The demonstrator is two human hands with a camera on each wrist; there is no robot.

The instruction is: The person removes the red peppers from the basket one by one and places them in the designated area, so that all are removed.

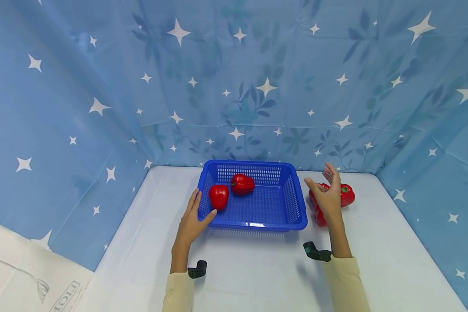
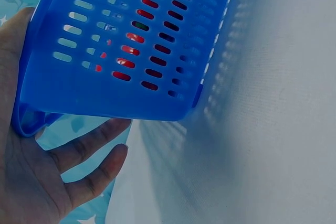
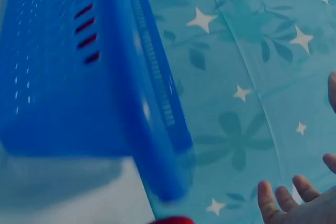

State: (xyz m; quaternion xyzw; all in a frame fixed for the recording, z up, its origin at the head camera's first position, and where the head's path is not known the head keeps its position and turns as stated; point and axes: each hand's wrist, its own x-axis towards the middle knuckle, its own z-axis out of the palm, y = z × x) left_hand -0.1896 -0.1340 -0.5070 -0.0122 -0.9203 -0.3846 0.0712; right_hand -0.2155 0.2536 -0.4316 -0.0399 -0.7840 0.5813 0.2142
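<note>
A blue slotted plastic basket (image 1: 259,227) stands on the white table, with one red bell pepper (image 1: 219,197) at its left side and another red bell pepper (image 1: 242,184) near the back. My left hand (image 1: 193,223) rests against the basket's front left corner, its fingers stretched along the left side and the thumb spread at the front rim. In the left wrist view, two fingers of that hand extend beside the basket wall (image 2: 105,95). Over more red bell peppers (image 1: 347,195) right of the basket, my right hand (image 1: 329,195) hovers with spread fingers, holding nothing and partly hiding them.
The white tabletop (image 1: 249,273) runs in front of the basket. Blue cloth (image 1: 226,108) with white stars hangs behind and along both sides. A dark wrist camera (image 1: 197,269) sits on the left wrist, another camera (image 1: 316,251) on the right.
</note>
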